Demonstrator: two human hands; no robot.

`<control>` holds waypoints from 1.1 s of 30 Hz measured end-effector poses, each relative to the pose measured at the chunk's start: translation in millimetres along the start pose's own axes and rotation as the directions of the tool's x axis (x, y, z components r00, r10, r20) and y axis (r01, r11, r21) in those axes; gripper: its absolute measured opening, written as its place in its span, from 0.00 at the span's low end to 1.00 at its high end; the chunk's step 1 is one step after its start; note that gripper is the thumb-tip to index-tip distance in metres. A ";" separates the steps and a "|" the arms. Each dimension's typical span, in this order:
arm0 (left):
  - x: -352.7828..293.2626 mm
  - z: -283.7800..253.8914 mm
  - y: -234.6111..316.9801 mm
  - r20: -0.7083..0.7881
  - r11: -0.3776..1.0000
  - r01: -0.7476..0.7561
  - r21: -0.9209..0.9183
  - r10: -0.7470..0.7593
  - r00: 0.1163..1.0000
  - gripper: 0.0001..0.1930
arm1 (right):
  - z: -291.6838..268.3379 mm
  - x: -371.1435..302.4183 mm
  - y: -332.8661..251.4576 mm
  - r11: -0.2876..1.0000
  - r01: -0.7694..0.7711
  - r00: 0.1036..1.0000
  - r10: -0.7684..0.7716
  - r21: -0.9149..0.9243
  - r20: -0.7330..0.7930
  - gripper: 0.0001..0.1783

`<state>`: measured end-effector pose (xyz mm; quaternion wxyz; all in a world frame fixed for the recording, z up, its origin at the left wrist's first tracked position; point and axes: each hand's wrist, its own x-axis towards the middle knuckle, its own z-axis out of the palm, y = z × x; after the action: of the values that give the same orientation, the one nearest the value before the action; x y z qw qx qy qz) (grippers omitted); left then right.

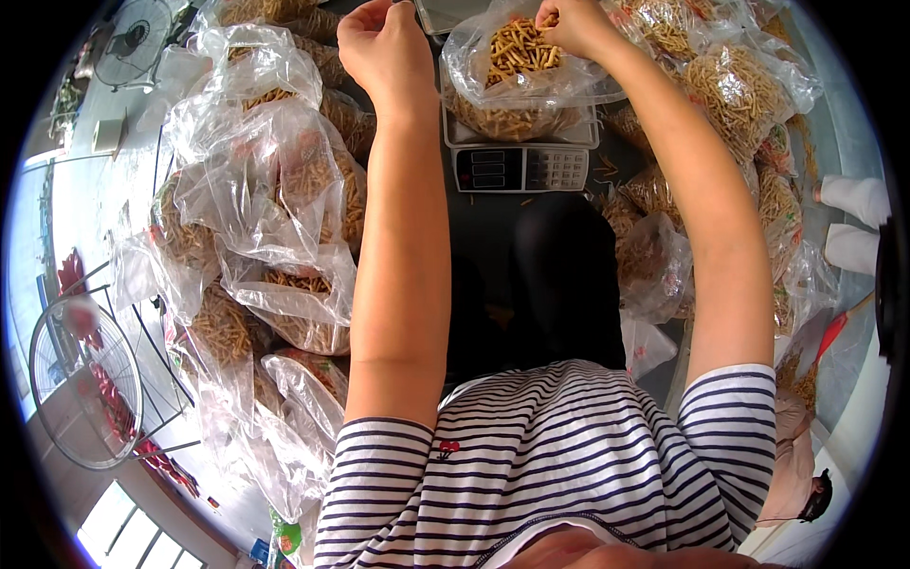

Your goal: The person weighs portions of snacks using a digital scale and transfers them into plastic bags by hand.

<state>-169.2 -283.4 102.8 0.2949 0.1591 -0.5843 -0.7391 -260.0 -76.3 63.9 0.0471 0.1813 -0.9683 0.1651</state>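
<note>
A clear plastic bag of short brown sticks (521, 52) stands with its mouth spread, resting on a digital scale (521, 169). At the right side of that mouth is my right hand (575, 27), its fingers pinched together on some of the brown sticks. My left hand (387, 43) is raised to the left of the bag, apart from it. Its fingers are curled closed near the top edge of the view, and what they hold, if anything, is hidden.
Clear bags of similar sticks are heaped on my left (284, 190) and on my right (730, 90). A fan (85, 379) stands at the far left, with another fan (136, 43) behind. Loose sticks lie right of the scale. Other people's legs (853, 218) show at the right.
</note>
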 end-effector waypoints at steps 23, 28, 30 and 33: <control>-35.7 9.7 2.0 0.061 0.993 0.008 0.117 -0.015 0.998 0.08 | -70.2 -438.8 132.5 0.178 -0.877 0.359 0.860 0.447 0.362 0.09; -44.4 11.3 -7.9 0.143 0.976 -0.048 0.213 0.017 0.990 0.07 | 33.7 -458.7 134.3 -0.349 -0.665 0.338 0.648 0.660 0.683 0.21; -42.3 8.6 -3.9 0.172 0.964 -0.025 0.264 -0.022 0.985 0.07 | 42.2 -459.8 141.1 -0.318 -0.740 0.302 0.631 0.592 0.715 0.28; -32.6 6.7 10.9 0.242 0.902 -0.017 0.432 -0.098 0.965 0.12 | 25.2 -460.5 156.6 0.036 -0.876 0.330 0.772 0.480 0.544 0.19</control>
<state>-145.0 -259.5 111.5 0.1586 0.1349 -0.7629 -0.6120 110.0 207.4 -76.8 -0.1969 -0.3975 -0.7369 0.5101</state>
